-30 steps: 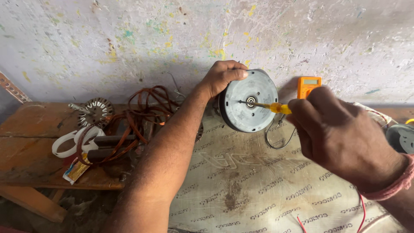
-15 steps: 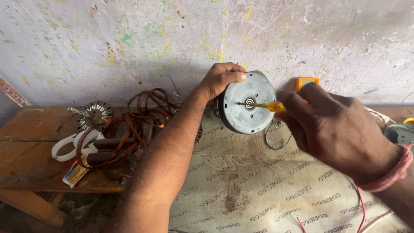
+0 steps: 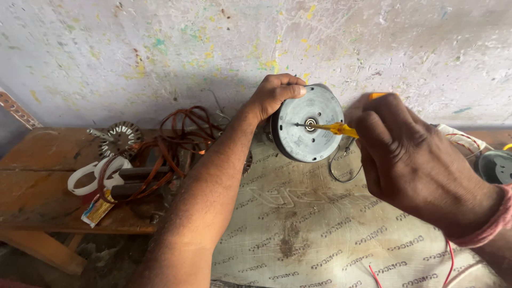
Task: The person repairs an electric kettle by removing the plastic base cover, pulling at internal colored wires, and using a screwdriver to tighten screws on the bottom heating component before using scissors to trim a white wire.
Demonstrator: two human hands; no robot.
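Head view, single frame. Left hand [image 3: 274,95] reaches in from below, arm stretched across the bench, fingers curled over the top rim of a round grey electric motor [image 3: 308,124]; thumb and fingertips wrap the upper left edge, a closed grip on the housing. Motor stands on edge with its flat circular face towards the camera, back close to the stained wall [image 3: 160,48], lower edge resting on a pale printed sheet [image 3: 298,224] that covers the right part of the bench. Right hand [image 3: 410,160] is closed around a yellow-handled screwdriver [image 3: 336,128]; only the translucent yellow part near the shaft and a bit of orange end above the knuckles show. The metal tip sits at the central shaft bearing of the motor face. A red thread band is on the right wrist. A thin dark wire loop [image 3: 341,165] hangs just below the motor on the sheet. Left of the forearm, on the bare wooden bench [image 3: 37,160]: a tangle of copper winding wire [image 3: 176,133], a toothed stator core [image 3: 120,136] behind it, a white plastic ring [image 3: 88,178], a small tube [image 3: 96,210] at the bench edge. No open container in view; a round dark part [image 3: 496,166] at the right edge is cut off, contents cannot be told. Red wires [image 3: 450,261] lie at lower right.
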